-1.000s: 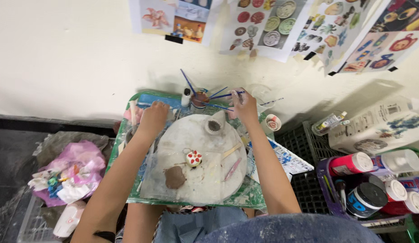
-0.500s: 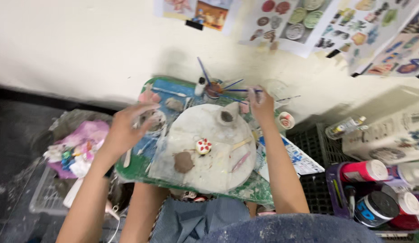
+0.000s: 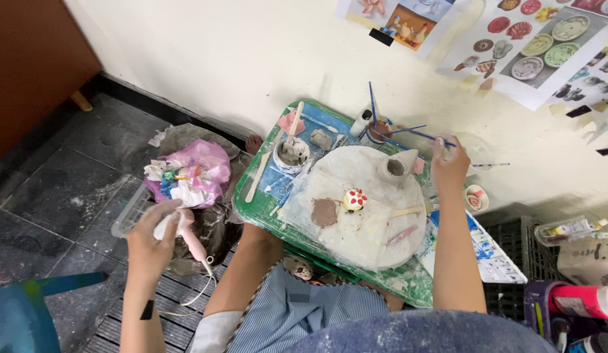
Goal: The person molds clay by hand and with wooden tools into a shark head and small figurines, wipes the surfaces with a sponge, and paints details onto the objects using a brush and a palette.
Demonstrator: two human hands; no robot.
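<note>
Head view, our left hand (image 3: 152, 245) clamped on a pink-handled tool (image 3: 189, 238) off the tray, our right hand (image 3: 449, 167) pinching a thin blue paintbrush (image 3: 429, 136) beyond the round clay-smeared board (image 3: 362, 209).

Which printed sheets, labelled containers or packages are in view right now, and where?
Picture sheets: taped on wall, top right; coloured plates and shells.
Small picture print: wall, top centre.
Red-and-white labelled jar: lying lower right.
Clear plastic bottle: on black crate, right.

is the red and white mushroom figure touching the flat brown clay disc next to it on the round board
Apart. The head view shows the mushroom figure just right of the brown clay disc, with a thin strip of pale round board visible between them.
</note>
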